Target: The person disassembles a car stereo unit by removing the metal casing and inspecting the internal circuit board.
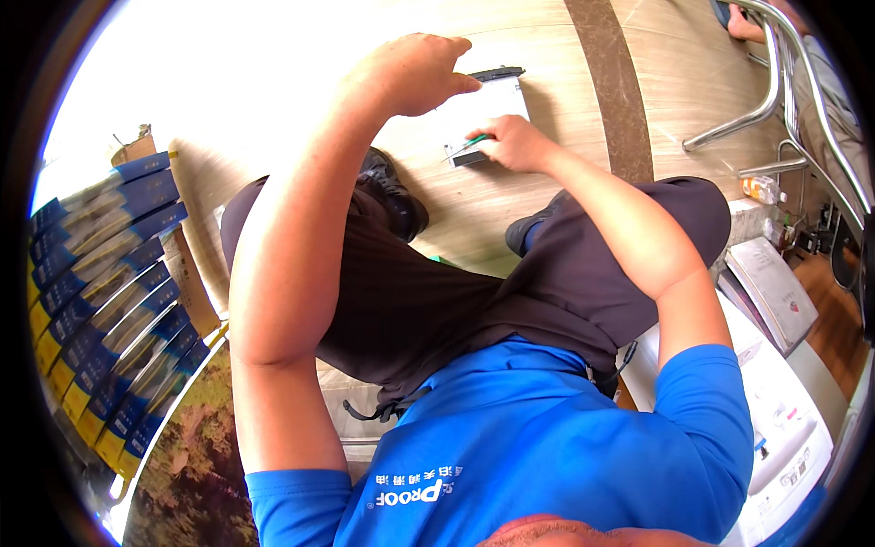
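Note:
A flat box-shaped device (504, 98), pale on top with a black far edge and a black near end, lies on the floor beyond my feet. At its far left corner is my left hand (421, 73), thumb and forefinger apart; the thumb tip comes close to the black edge, and I cannot tell whether it touches. The fingers of my right hand (515, 144) are closed around a thin screwdriver (478, 140) with a green handle. Its shaft points left along the near end of the device. The far part of the left hand is washed out by glare.
Both my shoes (392, 193) stand between me and the device. At left are stacked blue and yellow boxes (109, 301). A metal-framed chair (775, 100) stands far right, with another person's foot (746, 25) behind it. A bottle (764, 190) lies at right, near a white carton (775, 410).

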`<act>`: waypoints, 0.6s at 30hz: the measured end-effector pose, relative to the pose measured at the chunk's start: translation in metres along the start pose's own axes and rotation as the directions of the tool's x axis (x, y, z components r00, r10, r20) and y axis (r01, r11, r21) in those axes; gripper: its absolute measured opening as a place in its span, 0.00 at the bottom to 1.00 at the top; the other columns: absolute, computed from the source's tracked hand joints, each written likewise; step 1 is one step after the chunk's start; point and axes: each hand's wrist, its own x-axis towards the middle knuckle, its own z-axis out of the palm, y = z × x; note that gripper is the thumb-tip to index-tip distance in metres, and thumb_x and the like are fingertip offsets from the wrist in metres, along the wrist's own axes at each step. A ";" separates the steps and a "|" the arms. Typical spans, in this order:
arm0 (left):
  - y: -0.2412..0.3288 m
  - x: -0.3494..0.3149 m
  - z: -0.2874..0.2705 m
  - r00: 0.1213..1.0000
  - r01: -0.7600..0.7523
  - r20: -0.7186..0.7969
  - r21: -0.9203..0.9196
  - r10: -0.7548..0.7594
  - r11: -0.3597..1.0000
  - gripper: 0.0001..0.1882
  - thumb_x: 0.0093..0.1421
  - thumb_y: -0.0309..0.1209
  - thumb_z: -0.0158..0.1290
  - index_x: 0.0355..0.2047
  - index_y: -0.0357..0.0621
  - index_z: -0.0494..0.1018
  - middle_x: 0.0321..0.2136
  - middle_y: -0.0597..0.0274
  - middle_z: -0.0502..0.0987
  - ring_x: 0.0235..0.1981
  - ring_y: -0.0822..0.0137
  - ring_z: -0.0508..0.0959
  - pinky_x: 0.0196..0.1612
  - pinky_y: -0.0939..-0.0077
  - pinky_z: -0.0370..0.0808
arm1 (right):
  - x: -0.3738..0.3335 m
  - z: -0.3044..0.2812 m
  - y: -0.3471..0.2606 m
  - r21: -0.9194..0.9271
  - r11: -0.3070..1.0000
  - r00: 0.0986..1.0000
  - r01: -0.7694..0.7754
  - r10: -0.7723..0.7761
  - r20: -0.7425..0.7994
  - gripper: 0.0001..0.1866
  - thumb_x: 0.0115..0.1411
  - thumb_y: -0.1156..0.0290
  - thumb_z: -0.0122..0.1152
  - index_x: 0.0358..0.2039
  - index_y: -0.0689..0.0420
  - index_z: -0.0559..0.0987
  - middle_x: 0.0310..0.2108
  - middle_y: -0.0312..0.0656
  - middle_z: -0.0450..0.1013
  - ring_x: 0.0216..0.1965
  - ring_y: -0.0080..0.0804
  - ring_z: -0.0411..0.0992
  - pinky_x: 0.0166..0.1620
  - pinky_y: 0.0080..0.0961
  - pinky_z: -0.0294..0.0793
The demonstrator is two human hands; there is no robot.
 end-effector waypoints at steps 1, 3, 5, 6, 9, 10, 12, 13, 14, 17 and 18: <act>0.000 -0.001 0.000 1.000 0.003 0.003 0.003 -0.003 1.000 0.28 0.58 0.43 0.54 0.55 0.43 0.67 0.42 0.47 0.77 0.47 0.50 0.75 0.52 0.61 0.70 | -0.001 -0.002 0.004 -0.008 1.000 1.000 -0.031 0.031 0.002 0.17 0.50 0.72 0.51 0.40 0.57 0.80 0.36 0.52 0.76 0.39 0.44 0.75 0.44 0.33 0.73; -0.002 -0.003 0.000 1.000 0.014 0.022 -0.017 -0.013 1.000 0.28 0.58 0.43 0.54 0.55 0.43 0.67 0.43 0.46 0.77 0.47 0.50 0.75 0.52 0.61 0.70 | -0.004 0.001 0.008 0.018 0.988 0.985 -0.154 0.152 0.076 0.17 0.50 0.71 0.51 0.41 0.57 0.80 0.32 0.52 0.77 0.36 0.45 0.76 0.42 0.34 0.74; -0.008 -0.004 0.001 1.000 0.006 0.011 0.000 -0.006 1.000 0.28 0.58 0.43 0.54 0.56 0.43 0.67 0.43 0.46 0.77 0.47 0.50 0.75 0.52 0.61 0.70 | -0.011 0.021 0.016 0.024 0.994 0.990 -0.110 0.108 0.086 0.17 0.50 0.70 0.51 0.40 0.58 0.81 0.28 0.52 0.77 0.33 0.47 0.76 0.40 0.36 0.75; -0.011 -0.006 -0.001 1.000 -0.001 0.005 0.012 0.001 1.000 0.28 0.59 0.44 0.54 0.56 0.42 0.67 0.43 0.46 0.76 0.48 0.50 0.75 0.52 0.61 0.70 | -0.013 0.037 0.019 -0.004 0.994 0.985 -0.106 0.105 0.133 0.18 0.52 0.71 0.55 0.44 0.59 0.79 0.24 0.48 0.77 0.22 0.34 0.75 0.32 0.30 0.74; -0.015 -0.016 -0.012 0.999 0.047 0.024 -0.018 -0.047 0.999 0.28 0.58 0.43 0.54 0.56 0.42 0.66 0.45 0.45 0.76 0.49 0.50 0.74 0.52 0.61 0.70 | 0.003 0.092 -0.002 -0.092 0.995 0.998 -0.038 0.042 0.036 0.16 0.54 0.68 0.51 0.40 0.58 0.80 0.34 0.53 0.77 0.36 0.49 0.76 0.42 0.39 0.74; -0.015 -0.019 -0.015 0.994 0.093 0.064 -0.041 -0.090 0.995 0.28 0.58 0.43 0.53 0.56 0.42 0.66 0.45 0.45 0.76 0.49 0.50 0.74 0.52 0.61 0.70 | 0.014 0.106 -0.022 -0.081 0.988 0.991 -0.132 0.133 0.003 0.15 0.55 0.68 0.50 0.40 0.58 0.79 0.35 0.52 0.76 0.37 0.50 0.75 0.43 0.40 0.74; 0.001 -0.005 -0.014 1.000 0.016 0.027 -0.049 -0.015 0.999 0.28 0.59 0.43 0.53 0.56 0.41 0.66 0.45 0.45 0.76 0.49 0.50 0.74 0.52 0.61 0.70 | 0.032 0.135 -0.003 -0.242 0.943 0.973 -0.226 0.205 -0.109 0.14 0.56 0.68 0.48 0.39 0.57 0.79 0.33 0.53 0.76 0.38 0.51 0.75 0.44 0.41 0.74; 0.015 0.009 -0.015 0.998 -0.060 -0.008 -0.053 0.060 0.997 0.28 0.59 0.42 0.53 0.56 0.41 0.66 0.44 0.45 0.76 0.49 0.50 0.74 0.52 0.61 0.69 | 0.029 0.145 0.026 -0.219 0.970 0.977 -0.104 0.059 -0.205 0.13 0.56 0.68 0.49 0.36 0.56 0.79 0.33 0.53 0.76 0.37 0.51 0.75 0.44 0.42 0.74; 0.010 0.006 -0.011 0.999 -0.048 -0.016 -0.060 0.047 0.997 0.28 0.59 0.42 0.53 0.56 0.41 0.66 0.44 0.45 0.76 0.49 0.50 0.74 0.52 0.61 0.69 | 0.028 0.154 0.016 -0.143 0.987 0.981 -0.079 0.051 -0.190 0.12 0.56 0.68 0.49 0.35 0.56 0.79 0.33 0.54 0.76 0.36 0.51 0.75 0.43 0.43 0.74; -0.002 -0.011 -0.007 0.998 -0.056 -0.045 -0.052 0.053 0.997 0.21 0.59 0.45 0.52 0.43 0.39 0.72 0.38 0.50 0.79 0.44 0.52 0.77 0.47 0.60 0.73 | 0.029 0.128 -0.009 -0.100 0.994 0.979 -0.050 0.029 -0.202 0.13 0.56 0.67 0.51 0.37 0.57 0.79 0.34 0.54 0.75 0.37 0.53 0.74 0.43 0.42 0.73; -0.008 -0.018 -0.010 0.997 -0.039 -0.070 -0.074 0.034 0.996 0.21 0.59 0.45 0.52 0.43 0.39 0.72 0.38 0.50 0.79 0.44 0.52 0.77 0.47 0.60 0.73 | 0.025 0.108 -0.020 -0.107 0.994 0.977 -0.023 0.000 -0.212 0.13 0.56 0.67 0.51 0.37 0.57 0.79 0.34 0.54 0.75 0.37 0.53 0.74 0.43 0.42 0.73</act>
